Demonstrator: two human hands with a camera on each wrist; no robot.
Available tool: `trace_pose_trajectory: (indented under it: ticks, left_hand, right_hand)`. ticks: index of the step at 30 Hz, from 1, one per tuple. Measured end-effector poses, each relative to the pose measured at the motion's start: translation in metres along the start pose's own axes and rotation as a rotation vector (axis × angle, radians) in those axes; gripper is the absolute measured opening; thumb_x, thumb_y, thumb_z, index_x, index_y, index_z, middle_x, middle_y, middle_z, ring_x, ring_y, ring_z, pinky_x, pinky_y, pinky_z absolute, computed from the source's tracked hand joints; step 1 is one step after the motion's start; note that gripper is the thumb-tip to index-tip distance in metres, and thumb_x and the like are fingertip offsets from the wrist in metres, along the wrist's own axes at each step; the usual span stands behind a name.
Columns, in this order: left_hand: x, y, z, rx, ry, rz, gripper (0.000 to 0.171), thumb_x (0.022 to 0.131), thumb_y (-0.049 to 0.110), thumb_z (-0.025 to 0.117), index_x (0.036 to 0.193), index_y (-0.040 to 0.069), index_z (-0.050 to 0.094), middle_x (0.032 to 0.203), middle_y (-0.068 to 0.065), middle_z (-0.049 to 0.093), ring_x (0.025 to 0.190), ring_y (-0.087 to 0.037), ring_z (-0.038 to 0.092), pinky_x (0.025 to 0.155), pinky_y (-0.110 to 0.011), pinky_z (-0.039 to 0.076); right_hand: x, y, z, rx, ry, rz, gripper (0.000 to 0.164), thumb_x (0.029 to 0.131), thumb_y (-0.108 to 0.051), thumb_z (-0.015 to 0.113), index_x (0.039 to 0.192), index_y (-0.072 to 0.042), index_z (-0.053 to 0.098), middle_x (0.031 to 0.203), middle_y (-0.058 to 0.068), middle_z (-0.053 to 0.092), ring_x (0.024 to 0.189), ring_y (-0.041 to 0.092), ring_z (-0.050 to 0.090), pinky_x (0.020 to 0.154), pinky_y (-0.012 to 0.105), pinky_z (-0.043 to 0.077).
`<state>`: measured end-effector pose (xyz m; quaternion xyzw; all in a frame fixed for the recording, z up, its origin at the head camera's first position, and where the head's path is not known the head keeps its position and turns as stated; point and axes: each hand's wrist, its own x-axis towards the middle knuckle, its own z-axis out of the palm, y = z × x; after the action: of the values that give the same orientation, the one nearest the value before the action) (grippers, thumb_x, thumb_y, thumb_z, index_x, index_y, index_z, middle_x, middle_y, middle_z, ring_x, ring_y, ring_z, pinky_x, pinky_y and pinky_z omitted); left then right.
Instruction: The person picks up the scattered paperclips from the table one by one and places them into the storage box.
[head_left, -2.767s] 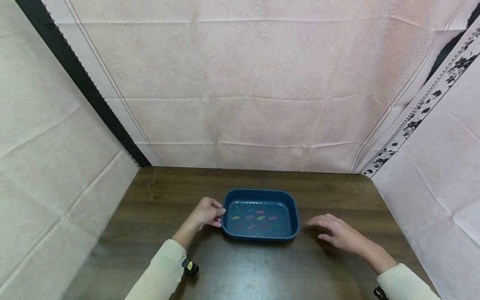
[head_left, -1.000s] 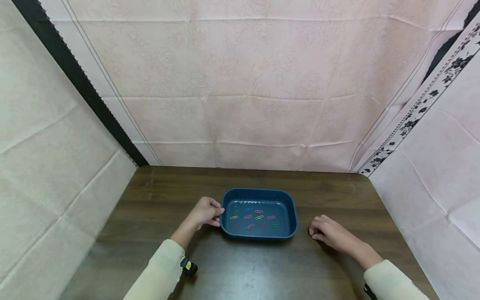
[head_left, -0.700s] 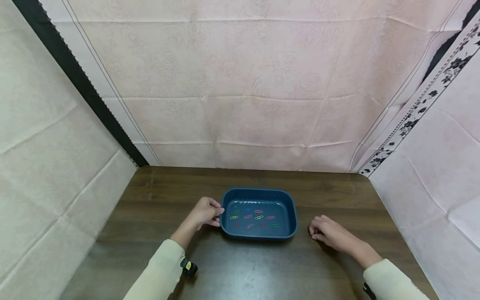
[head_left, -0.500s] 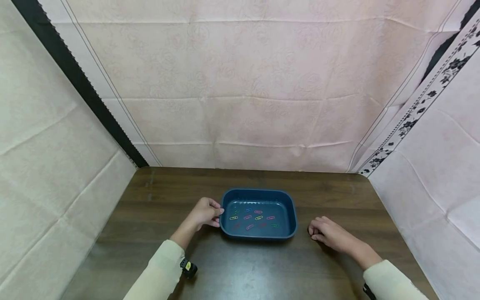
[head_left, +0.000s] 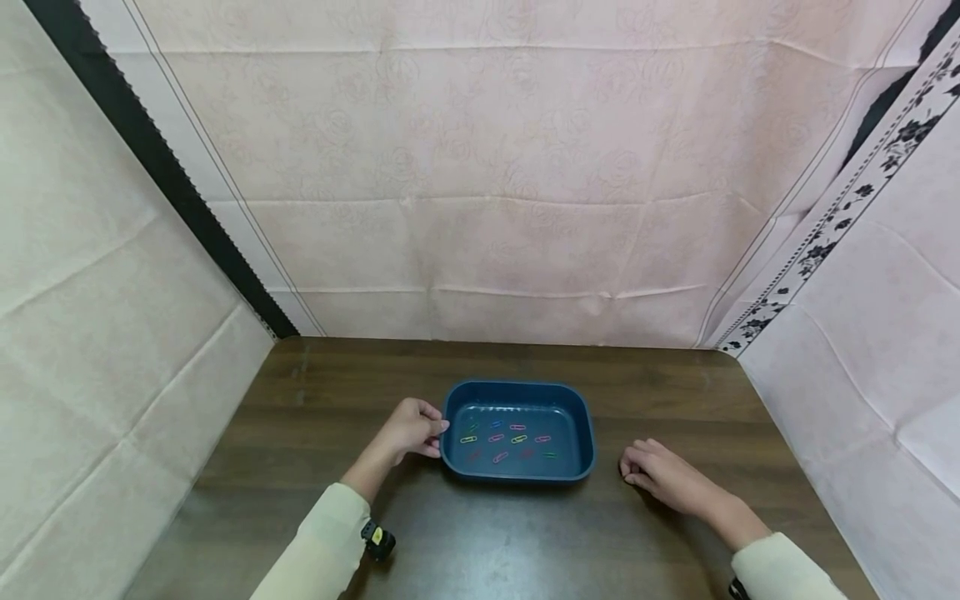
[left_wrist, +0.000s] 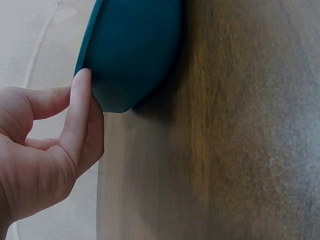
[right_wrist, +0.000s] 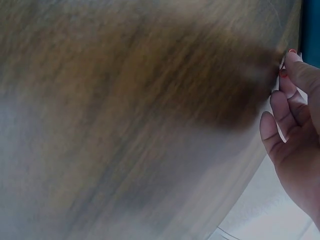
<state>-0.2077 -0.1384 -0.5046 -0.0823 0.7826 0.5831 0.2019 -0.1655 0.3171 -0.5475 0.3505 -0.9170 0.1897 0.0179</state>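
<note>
A dark blue rectangular tray (head_left: 517, 477) sits on the table with several coloured paper clips (head_left: 519, 439) spread over its bottom. My left hand (head_left: 412, 431) pinches the tray's left rim between thumb and fingers; in the left wrist view the fingertips press against the tray's outer wall (left_wrist: 132, 55). To the right of the tray, my right hand (head_left: 660, 472) is low over the table with fingers curled. In the right wrist view, its thumb and index finger pinch a small red paper clip (right_wrist: 283, 73), mostly hidden by the fingertips.
The brown wooden table (head_left: 480, 533) extends around the tray. Pale patterned cloth (head_left: 487, 167) hangs behind it, with more cloth along the left and right sides. A dark wrist camera (head_left: 378, 540) is strapped at the left sleeve.
The right hand's fingers have drawn together into a pinch, and it has shifted slightly away from the tray. The left hand stays on the rim. The head view has tilted a little.
</note>
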Motion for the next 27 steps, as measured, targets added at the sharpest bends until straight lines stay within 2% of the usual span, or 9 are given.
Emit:
trace_pose_trajectory:
  ticks: [4, 15, 27]
  left_hand:
    - [-0.001, 0.001, 0.0, -0.001, -0.003, 0.002, 0.019, 0.101, 0.006, 0.065, 0.114, -0.008, 0.06, 0.097, -0.022, 0.064, 0.07, -0.022, 0.064, 0.065, -0.034, 0.066]
    - [-0.003, 0.002, -0.001, 0.004, -0.005, 0.008, 0.02, 0.101, 0.006, 0.065, 0.114, -0.008, 0.06, 0.097, -0.023, 0.064, 0.07, -0.021, 0.064, 0.065, -0.034, 0.066]
    - [-0.003, 0.003, -0.001, 0.008, 0.001, -0.005, 0.019, 0.101, 0.007, 0.065, 0.114, -0.007, 0.06, 0.095, -0.02, 0.063, 0.07, -0.021, 0.064, 0.065, -0.034, 0.066]
  right_hand:
    - [-0.001, 0.001, 0.0, -0.012, 0.018, -0.004, 0.025, 0.092, -0.009, 0.076, 0.087, -0.026, 0.058, 0.085, -0.018, 0.049, 0.083, -0.001, 0.04, 0.067, 0.021, 0.039]
    - [0.006, -0.002, -0.016, 0.031, -0.006, 0.076, 0.016, 0.095, -0.008, 0.073, 0.093, -0.021, 0.062, 0.088, -0.017, 0.055, 0.084, 0.001, 0.047, 0.068, 0.023, 0.047]
    - [0.016, -0.006, -0.028, 0.041, 0.208, 0.057, 0.021, 0.087, -0.001, 0.079, 0.094, -0.016, 0.067, 0.089, -0.015, 0.062, 0.083, 0.0, 0.05, 0.066, 0.022, 0.052]
